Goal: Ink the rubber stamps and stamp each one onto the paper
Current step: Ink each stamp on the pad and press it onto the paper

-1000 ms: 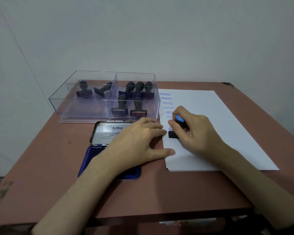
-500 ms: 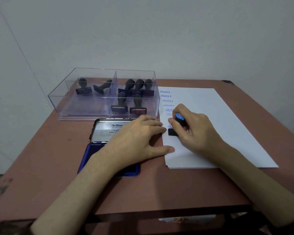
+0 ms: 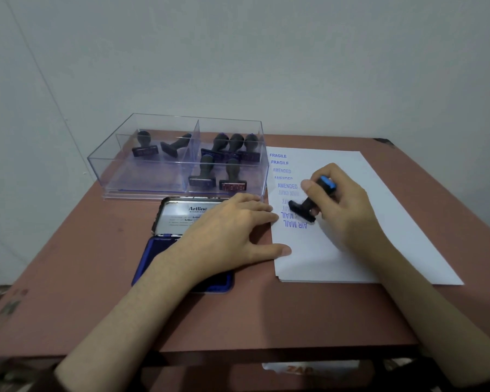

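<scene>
Tilted up off the paper [image 3: 379,222] since a moment ago, the stamp [image 3: 306,208] bares an AIR MAIL print [image 3: 294,224]. On the counter [image 3: 96,278], paper lies beside the open ink pad [image 3: 159,256]. Left fingers [image 3: 255,206] rest flat, slightly apart, across both. Right fingers [image 3: 311,188] clamp the stamp's handle.

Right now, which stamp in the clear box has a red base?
The stamp at the front right of the box's right compartment; the other six have dark bases.

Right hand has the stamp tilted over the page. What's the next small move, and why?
Probably carry the stamp in the right hand toward the clear box: it is tilted, not pressed flat on the paper, and an AIR MAIL print already shows beside it.
</scene>
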Demonstrator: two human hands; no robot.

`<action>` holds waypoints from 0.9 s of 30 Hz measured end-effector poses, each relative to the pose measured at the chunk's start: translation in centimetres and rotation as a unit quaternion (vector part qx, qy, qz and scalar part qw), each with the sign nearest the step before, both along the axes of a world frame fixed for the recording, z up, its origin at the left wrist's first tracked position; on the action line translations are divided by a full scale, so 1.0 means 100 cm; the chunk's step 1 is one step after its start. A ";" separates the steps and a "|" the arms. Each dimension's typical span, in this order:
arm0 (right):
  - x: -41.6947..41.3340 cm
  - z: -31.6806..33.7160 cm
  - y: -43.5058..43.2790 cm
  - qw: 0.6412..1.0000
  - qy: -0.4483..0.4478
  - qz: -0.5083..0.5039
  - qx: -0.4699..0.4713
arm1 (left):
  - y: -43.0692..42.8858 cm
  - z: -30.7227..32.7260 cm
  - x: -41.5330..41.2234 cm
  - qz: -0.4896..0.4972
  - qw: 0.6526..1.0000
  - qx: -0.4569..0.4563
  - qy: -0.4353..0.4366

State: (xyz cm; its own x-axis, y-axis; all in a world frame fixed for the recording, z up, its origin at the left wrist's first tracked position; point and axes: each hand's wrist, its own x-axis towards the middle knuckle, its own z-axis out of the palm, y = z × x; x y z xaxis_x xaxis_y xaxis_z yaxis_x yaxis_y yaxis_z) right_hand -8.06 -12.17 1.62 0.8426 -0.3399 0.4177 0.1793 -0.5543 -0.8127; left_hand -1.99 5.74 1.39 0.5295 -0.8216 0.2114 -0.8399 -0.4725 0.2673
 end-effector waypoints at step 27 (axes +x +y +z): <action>0.007 0.017 0.125 0.962 0.038 0.220 -0.154 | 0.091 -0.009 0.024 0.322 0.937 -0.136 -0.013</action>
State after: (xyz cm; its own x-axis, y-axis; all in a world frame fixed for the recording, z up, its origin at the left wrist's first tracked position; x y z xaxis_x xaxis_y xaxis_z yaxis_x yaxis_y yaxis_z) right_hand -7.41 0.31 3.31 0.9090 0.1878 0.3721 0.3982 -0.6551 -0.6421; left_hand 0.45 14.89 0.53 0.8885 -0.2476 0.3862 -0.4122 -0.8005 0.4350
